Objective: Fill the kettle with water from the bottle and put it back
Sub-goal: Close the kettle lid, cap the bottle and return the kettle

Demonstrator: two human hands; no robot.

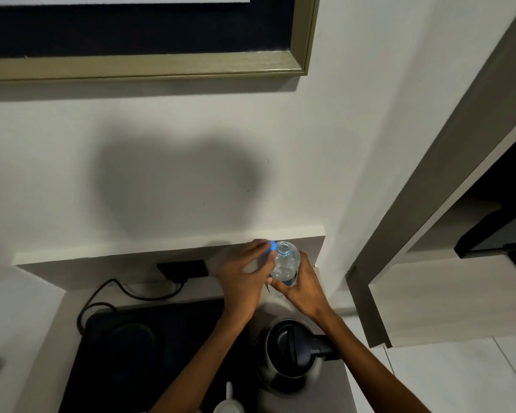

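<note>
Kettle [289,354] is sitting on the desk [331,391], lid looking shut, below the hands. Right hand [303,289] is wrapping the open bottle [285,260]; left hand [242,278] fingers are pinching the blue cap [270,245]. Risk: squeezing the thin bottle, spilling near the socket [183,269].

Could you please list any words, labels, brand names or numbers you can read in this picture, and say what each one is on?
None can be read.
Bottle: a blue band shows near the right hand, but it is mostly covered and blurred.
Kettle: no marking visible.
Blue cap in the left hand: blurred, no text.
</note>
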